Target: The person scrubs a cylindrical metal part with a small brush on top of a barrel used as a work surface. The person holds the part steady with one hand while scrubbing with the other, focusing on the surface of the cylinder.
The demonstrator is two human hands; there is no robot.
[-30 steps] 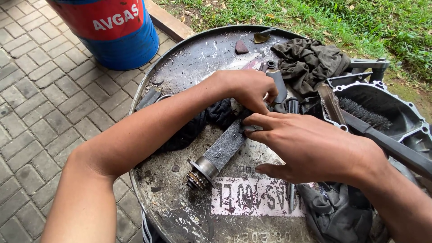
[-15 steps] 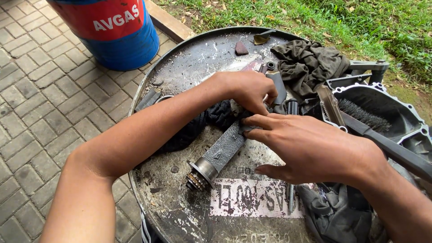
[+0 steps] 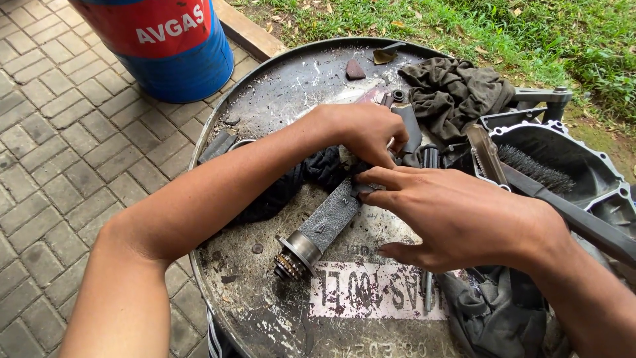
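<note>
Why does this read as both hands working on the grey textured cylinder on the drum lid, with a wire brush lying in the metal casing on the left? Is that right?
Nearly. The head view shows the wire brush in the metal casing on the right, not left. Both hands do work on the grey textured cylinder on the drum lid.

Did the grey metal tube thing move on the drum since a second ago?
No. The grey metal cylinder lies where it was, its toothed end just above the white label on the drum top.
</note>
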